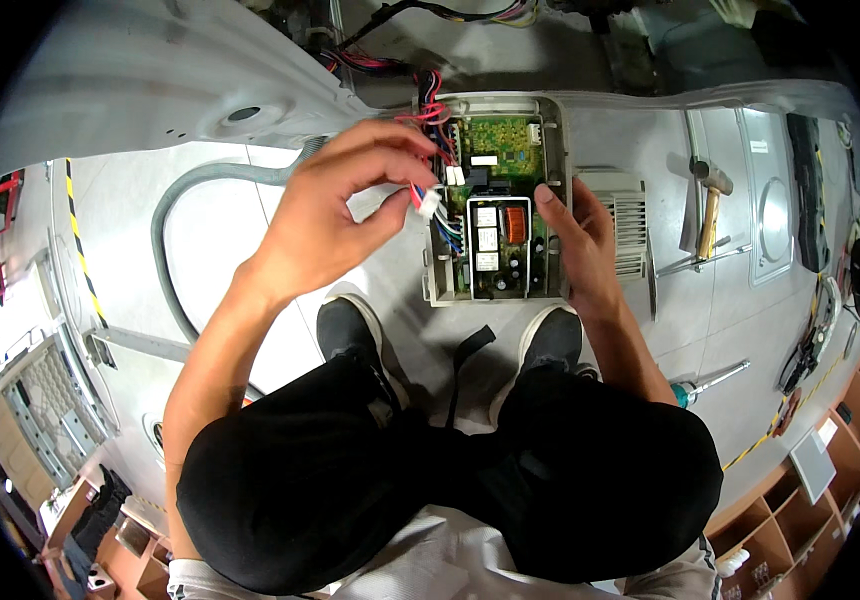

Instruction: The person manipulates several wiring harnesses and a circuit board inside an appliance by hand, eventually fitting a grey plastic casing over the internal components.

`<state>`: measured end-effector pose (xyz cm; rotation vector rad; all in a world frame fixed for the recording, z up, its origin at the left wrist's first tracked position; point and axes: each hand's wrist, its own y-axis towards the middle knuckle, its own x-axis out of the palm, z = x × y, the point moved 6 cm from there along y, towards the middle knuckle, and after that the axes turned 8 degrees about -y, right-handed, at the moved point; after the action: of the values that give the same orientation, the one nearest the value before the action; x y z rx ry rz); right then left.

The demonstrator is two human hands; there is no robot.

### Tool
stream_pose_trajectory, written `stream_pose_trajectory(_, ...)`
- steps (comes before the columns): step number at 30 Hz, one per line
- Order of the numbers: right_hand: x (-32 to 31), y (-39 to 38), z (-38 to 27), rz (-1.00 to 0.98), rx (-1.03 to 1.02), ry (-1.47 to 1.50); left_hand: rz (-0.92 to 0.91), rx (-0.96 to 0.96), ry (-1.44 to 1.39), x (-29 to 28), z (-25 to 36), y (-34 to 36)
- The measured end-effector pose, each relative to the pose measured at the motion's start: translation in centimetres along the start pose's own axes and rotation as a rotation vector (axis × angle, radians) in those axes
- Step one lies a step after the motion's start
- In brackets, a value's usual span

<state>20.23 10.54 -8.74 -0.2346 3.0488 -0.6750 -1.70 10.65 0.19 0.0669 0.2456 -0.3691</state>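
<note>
A green circuit board (pixel 495 215) sits in a pale plastic housing (pixel 557 130) on the floor ahead of my shoes. My left hand (pixel 335 205) pinches a small white connector (pixel 429 201) with red and blue wires, just left of the board's edge. More red wires (pixel 428 110) run from the board's upper left corner. My right hand (pixel 582 240) rests on the housing's right side, thumb pressing on the board near a white-framed module with an orange part (pixel 514 224).
A grey hose (pixel 175 195) curves at the left. A wooden-handled hammer (pixel 712 205) and a vent grille (pixel 630 215) lie to the right, a screwdriver (pixel 710 380) by my right knee. Large white appliance panels lie around; wooden shelves stand at lower right.
</note>
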Motion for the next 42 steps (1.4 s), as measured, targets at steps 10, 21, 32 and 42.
stream_pose_trajectory(10, 0.8, -0.1, 0.1, -0.023, 0.033, 0.05, 0.439, -0.185, -0.088, -1.1, -2.9, -0.2)
stream_pose_trajectory(21, 1.1, 0.0, 0.0, -0.022, 0.013, 0.088, 0.343, -0.152, -0.139, -2.0, -3.6, 1.4)
stream_pose_trajectory(32, 0.6, 0.1, 0.8, -0.041, 0.03, -0.012, 0.198, -0.098, -0.219, -1.1, -3.0, 2.1)
stream_pose_trajectory(42, 0.5, -0.2, -0.3, -0.04, -0.045, -0.113, 0.151, 0.027, 0.318, -1.9, -1.2, 2.4)
